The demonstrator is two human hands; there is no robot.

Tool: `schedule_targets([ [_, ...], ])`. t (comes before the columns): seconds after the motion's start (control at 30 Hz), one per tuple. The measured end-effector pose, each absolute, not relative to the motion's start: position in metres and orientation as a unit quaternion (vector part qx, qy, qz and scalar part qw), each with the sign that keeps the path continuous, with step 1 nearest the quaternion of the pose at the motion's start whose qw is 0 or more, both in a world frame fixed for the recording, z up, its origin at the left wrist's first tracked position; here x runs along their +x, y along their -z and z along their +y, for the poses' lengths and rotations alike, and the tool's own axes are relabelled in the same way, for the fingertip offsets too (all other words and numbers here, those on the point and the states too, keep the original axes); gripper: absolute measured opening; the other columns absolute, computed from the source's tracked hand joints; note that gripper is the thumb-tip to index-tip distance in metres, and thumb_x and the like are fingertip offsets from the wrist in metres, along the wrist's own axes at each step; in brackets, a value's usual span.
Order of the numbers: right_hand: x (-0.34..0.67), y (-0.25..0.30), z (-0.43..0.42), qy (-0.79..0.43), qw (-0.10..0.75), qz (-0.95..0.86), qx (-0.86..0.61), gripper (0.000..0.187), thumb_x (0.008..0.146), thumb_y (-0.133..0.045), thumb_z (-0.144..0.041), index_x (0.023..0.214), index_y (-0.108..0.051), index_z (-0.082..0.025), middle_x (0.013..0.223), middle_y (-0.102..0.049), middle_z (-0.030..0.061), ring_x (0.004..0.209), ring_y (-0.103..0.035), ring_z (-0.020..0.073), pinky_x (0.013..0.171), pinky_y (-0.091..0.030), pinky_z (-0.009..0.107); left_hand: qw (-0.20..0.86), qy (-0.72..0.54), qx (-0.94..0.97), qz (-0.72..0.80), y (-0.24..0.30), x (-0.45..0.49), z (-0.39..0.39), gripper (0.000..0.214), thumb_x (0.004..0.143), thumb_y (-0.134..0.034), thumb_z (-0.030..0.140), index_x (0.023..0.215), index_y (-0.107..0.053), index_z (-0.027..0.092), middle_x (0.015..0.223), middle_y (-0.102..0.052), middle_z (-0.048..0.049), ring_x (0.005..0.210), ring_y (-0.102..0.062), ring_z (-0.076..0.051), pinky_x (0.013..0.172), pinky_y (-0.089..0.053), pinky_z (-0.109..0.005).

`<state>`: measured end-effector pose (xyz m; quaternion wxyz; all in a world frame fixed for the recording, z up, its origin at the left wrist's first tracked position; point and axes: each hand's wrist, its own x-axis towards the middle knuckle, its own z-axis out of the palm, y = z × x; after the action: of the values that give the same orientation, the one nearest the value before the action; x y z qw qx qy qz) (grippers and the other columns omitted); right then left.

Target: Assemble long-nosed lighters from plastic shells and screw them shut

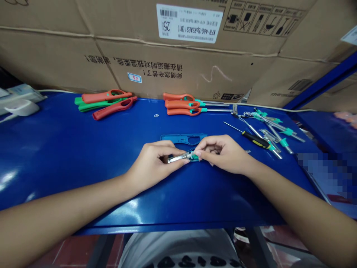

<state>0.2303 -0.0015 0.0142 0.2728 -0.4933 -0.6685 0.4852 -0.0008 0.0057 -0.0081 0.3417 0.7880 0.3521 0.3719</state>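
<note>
My left hand (152,160) is closed, thumb and fingers pinching a clear, shiny lighter fuel tank (176,158) just above the table. From the right, my right hand (225,154) meets it, thumb and forefinger pressed together at the tank's end; what lies between those fingertips is too small to make out. Between the hands, a green piece (194,157) shows over a blue shell partly hidden under my fingers. Just beyond them lies a blue lighter shell half (180,139), its hollow side up.
On the blue table (69,149) are orange lighters (180,111), red and green handles (111,108), a screwdriver (255,140), and several metal tubes with green parts (275,126). A cardboard box (125,48) stands along the back. A white tape roll (23,108) sits far left.
</note>
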Motion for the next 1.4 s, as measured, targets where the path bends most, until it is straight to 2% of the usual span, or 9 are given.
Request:
schedule_targets([
  [0.3, 0.2296, -0.0140, -0.0023, -0.494, 0.271, -0.661, -0.496, 0.017, 0.081, -0.074, -0.031, 0.082, -0.070, -0.015, 0.065, -0.067, 0.0008, 0.050, -0.054, 0.0084, 0.047, -0.042, 0.021, 0.353, -0.364, 0.782, 0.363, 0.0077, -0.0019, 0.0051, 0.015, 0.083, -0.080, 0.024, 0.097, -0.083, 0.020, 0.074, -0.070, -0.0008, 0.052, -0.045, -0.006, 0.046, -0.035, -0.019],
  [0.9, 0.2272, -0.0153, -0.0048, -0.513, 0.272, -0.642, -0.501, 0.013, 0.078, -0.077, -0.026, 0.080, -0.070, -0.015, 0.063, -0.068, -0.0008, 0.047, -0.056, 0.0075, 0.045, -0.043, 0.020, 0.345, -0.360, 0.792, 0.353, 0.0075, -0.0012, 0.0024, 0.016, 0.084, -0.080, 0.022, 0.099, -0.083, 0.020, 0.075, -0.071, -0.0007, 0.053, -0.050, -0.006, 0.048, -0.038, -0.019],
  [1.27, 0.2287, -0.0164, -0.0035, -0.497, 0.273, -0.651, -0.504, 0.011, 0.079, -0.076, -0.025, 0.081, -0.072, -0.015, 0.065, -0.069, 0.0003, 0.048, -0.055, 0.0074, 0.045, -0.042, 0.020, 0.351, -0.357, 0.784, 0.366, 0.0063, -0.0003, 0.0046, 0.015, 0.083, -0.080, 0.024, 0.097, -0.083, 0.020, 0.072, -0.070, -0.0010, 0.051, -0.045, -0.006, 0.045, -0.034, -0.019],
  [1.4, 0.2281, -0.0149, -0.0035, -0.500, 0.273, -0.653, -0.499, 0.011, 0.079, -0.076, -0.025, 0.080, -0.072, -0.015, 0.064, -0.069, 0.0000, 0.048, -0.055, 0.0073, 0.045, -0.042, 0.020, 0.362, -0.360, 0.782, 0.358, 0.0068, -0.0002, 0.0046, 0.014, 0.084, -0.079, 0.024, 0.096, -0.083, 0.019, 0.073, -0.071, -0.0017, 0.053, -0.050, -0.007, 0.046, -0.036, -0.019],
])
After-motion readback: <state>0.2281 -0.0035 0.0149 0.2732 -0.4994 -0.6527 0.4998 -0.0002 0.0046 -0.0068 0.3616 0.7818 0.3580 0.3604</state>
